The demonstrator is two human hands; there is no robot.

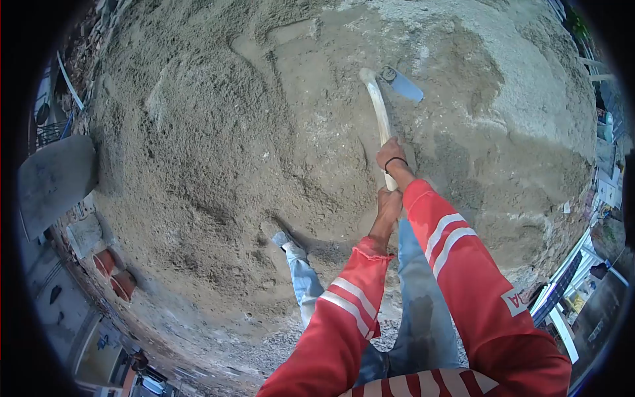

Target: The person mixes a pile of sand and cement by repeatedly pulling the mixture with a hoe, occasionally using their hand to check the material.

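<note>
A hoe (380,111) with a pale wooden handle lies out in front of me over the sandy ground. Its metal blade (406,87) sits to the right of the handle's far end, against the sand. My right hand (391,153) is wrapped round the middle of the handle, with a dark band on the wrist. Nearer to my body, my left hand (389,205) is closed round the handle's lower end. The fingers of both hands are partly hidden by the grip and the sleeves.
Grey-brown sand (218,145) spreads around me, with a paler powdery layer (536,86) at the upper right. My foot (280,238) stands in the sand. At the left are a grey sheet (58,178) and reddish clay pieces (122,284). Clutter lines the right edge.
</note>
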